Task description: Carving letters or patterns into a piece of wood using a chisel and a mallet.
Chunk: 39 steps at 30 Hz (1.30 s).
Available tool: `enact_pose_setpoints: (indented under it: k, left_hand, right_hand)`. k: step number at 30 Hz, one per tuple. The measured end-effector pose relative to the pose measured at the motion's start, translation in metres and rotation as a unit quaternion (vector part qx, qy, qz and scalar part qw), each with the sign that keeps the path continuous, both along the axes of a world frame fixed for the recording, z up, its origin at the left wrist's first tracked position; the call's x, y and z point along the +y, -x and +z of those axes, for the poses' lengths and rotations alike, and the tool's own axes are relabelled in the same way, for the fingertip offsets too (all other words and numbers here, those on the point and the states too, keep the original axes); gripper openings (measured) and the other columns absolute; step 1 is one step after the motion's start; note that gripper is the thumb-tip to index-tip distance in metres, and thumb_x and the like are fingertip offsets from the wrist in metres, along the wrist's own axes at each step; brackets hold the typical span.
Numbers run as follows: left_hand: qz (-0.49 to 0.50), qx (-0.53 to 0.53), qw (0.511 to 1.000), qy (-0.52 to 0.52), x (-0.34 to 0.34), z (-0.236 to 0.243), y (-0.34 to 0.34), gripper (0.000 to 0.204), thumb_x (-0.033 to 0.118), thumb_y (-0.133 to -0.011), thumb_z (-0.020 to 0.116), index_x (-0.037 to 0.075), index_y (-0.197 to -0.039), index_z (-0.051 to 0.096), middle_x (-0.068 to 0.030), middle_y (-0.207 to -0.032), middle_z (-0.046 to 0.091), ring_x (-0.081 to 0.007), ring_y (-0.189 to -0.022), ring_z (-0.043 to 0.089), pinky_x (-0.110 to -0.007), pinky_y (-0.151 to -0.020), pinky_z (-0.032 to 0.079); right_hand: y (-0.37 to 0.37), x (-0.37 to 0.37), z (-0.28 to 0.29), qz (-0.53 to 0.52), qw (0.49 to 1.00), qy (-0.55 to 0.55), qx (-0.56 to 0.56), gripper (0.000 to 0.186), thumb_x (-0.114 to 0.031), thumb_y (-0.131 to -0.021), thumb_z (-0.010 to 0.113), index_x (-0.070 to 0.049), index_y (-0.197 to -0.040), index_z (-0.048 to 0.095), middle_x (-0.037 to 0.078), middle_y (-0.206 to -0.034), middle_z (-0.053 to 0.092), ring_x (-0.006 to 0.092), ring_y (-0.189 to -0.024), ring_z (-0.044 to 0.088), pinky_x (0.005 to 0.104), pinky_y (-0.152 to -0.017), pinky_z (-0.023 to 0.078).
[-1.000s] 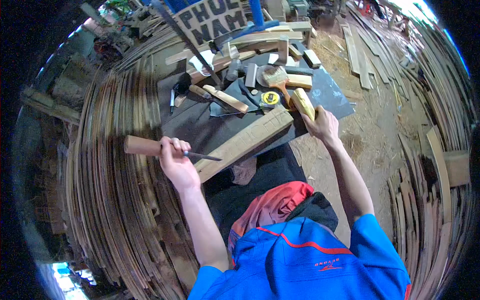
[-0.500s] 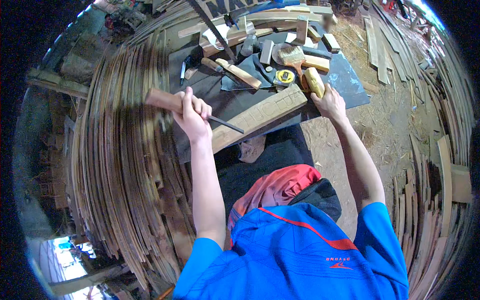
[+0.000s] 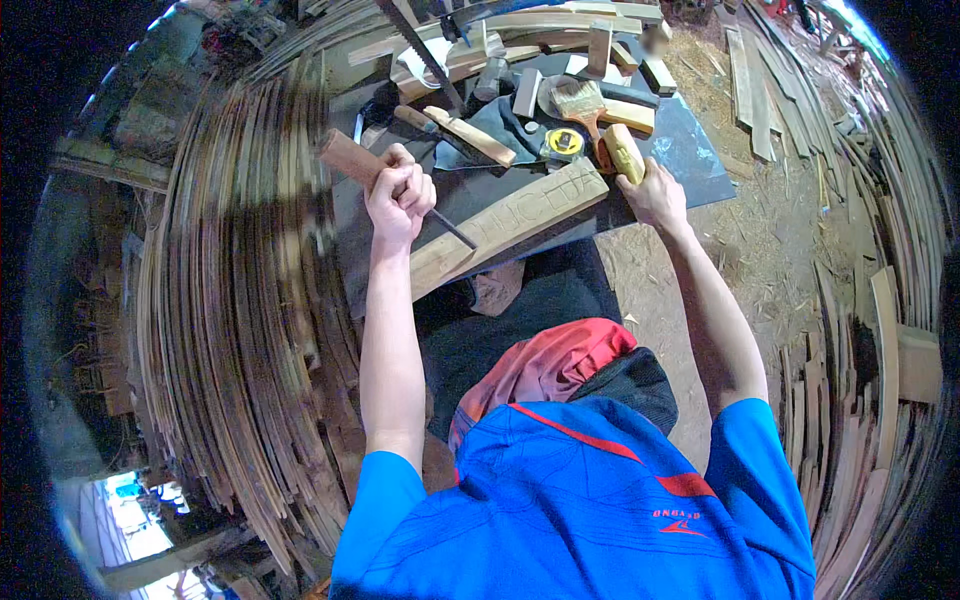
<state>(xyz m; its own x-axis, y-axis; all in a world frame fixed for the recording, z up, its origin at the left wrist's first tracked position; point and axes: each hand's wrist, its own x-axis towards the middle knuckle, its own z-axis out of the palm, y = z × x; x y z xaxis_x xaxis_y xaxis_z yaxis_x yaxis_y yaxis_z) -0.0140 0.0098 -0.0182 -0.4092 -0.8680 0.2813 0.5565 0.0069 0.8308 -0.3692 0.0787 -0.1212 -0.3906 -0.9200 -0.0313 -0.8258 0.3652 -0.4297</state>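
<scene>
My left hand [image 3: 400,200] is closed around a chisel [image 3: 350,157] with a thick brown wooden handle. Its thin dark shaft slants down to the right, and the tip meets or hovers just over the near part of a long pale board [image 3: 450,262]; contact is hard to judge. Carved letters run along the board's upper face. At the board's far right end, my right hand [image 3: 657,195] grips a short, rounded, yellowish wooden piece [image 3: 625,157], perhaps a mallet; my fingers partly cover it.
The dark work table [image 3: 705,165] bears a yellow tape measure [image 3: 564,144], a paintbrush [image 3: 577,100], a handsaw [image 3: 425,55], a hammer [image 3: 490,80] and several wood blocks. Long planks [image 3: 230,330] are stacked to the left, with more boards at right. Shavings litter the floor [image 3: 670,300].
My left hand has moved a little right and up, and the chisel now slants more steeply. My right hand keeps its hold on the yellowish piece. The view has shifted slightly.
</scene>
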Motion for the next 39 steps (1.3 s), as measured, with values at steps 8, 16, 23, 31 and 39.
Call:
enact_pose_setpoints:
  k: [8,16,23,31,39]
  left_hand:
    - [-0.098,-0.058,0.993,-0.024,-0.001,0.010,0.002,0.019,0.022,-0.091,0.049,0.013,-0.076,0.041,0.0062,-0.046,0.029,-0.0075,-0.035,0.024,-0.025,-0.039,0.022]
    - [-0.052,-0.044,0.998,-0.001,0.007,0.010,0.001,0.025,0.029,-0.093,0.050,0.013,-0.077,0.039,0.0058,-0.048,0.028,-0.0081,-0.037,0.024,-0.026,-0.041,0.024]
    - [0.056,-0.048,0.997,-0.002,0.023,0.006,0.001,0.029,0.031,-0.097,0.051,0.013,-0.079,0.039,0.0047,-0.050,0.028,-0.0088,-0.042,0.026,-0.026,-0.043,0.026]
    - [0.240,-0.048,0.969,0.026,0.072,-0.007,-0.016,0.020,0.013,-0.097,0.050,0.012,-0.080,0.040,0.0020,-0.053,0.031,-0.0120,-0.051,0.035,-0.031,-0.054,0.033]
    - [0.411,0.085,0.908,0.009,0.106,-0.014,-0.045,0.027,0.014,-0.099,0.051,0.012,-0.077,0.037,0.0012,-0.053,0.034,-0.0115,-0.047,0.035,-0.030,-0.052,0.033]
  right_hand:
    - [0.002,0.000,-0.002,0.000,1.000,0.003,0.009,0.056,-0.050,-0.086,0.060,-0.002,-0.114,0.057,0.020,-0.110,0.067,0.0362,-0.106,0.064,0.0512,-0.092,0.047]
    - [0.002,-0.002,-0.007,-0.001,1.000,0.005,0.014,0.057,-0.051,-0.085,0.060,-0.002,-0.112,0.057,0.020,-0.109,0.067,0.0363,-0.105,0.065,0.0514,-0.091,0.047]
    - [0.004,-0.003,-0.008,-0.003,1.000,0.011,0.011,0.056,-0.052,-0.084,0.061,-0.001,-0.109,0.058,0.022,-0.109,0.067,0.0373,-0.105,0.064,0.0507,-0.091,0.047]
    - [0.003,-0.001,0.001,-0.004,1.000,0.010,0.000,0.053,-0.051,-0.084,0.062,-0.003,-0.105,0.059,0.024,-0.104,0.067,0.0404,-0.104,0.063,0.0486,-0.088,0.050]
    - [0.003,0.003,-0.005,0.012,0.999,0.044,0.015,0.052,-0.050,-0.085,0.063,-0.002,-0.105,0.059,0.023,-0.103,0.067,0.0407,-0.101,0.064,0.0488,-0.086,0.050]
